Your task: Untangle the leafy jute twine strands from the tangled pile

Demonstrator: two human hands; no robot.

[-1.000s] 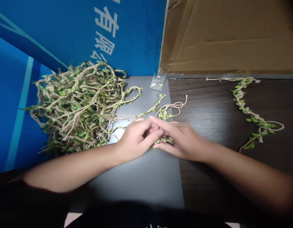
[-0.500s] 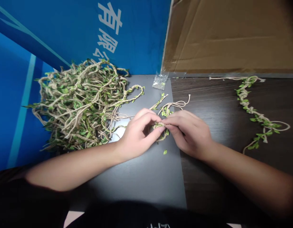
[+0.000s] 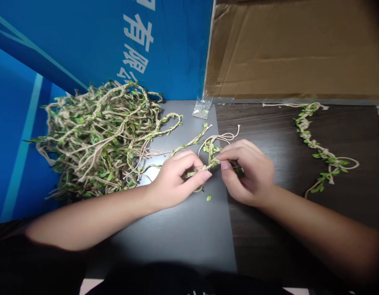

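Note:
Between my two hands runs a braided cord with small green leaves [image 3: 211, 164], its loose beige ends looping up behind the fingers. My left hand [image 3: 180, 178] closes on one stretch of it, thumb against the forefinger side. Thumb and forefinger of my right hand [image 3: 249, 172] pinch the same cord a short way to the right. Part of the cord is hidden in the palms. Left of my hands rises a big tangled pile of similar leafy cords [image 3: 100, 139]. A fallen green leaf [image 3: 209, 198] lies just below the left thumb.
A grey mat [image 3: 177, 233] covers part of the dark wood table [image 3: 263, 241]. Another leafy cord [image 3: 318, 151] lies at the right. A small clear plastic bag [image 3: 201, 108] sits near the back. Blue panels [image 3: 180, 49] and a brown cardboard wall [image 3: 293, 49] close off the far side.
My hands have moved apart, and a longer stretch of leafy cord now shows between them. The whole view has shifted slightly.

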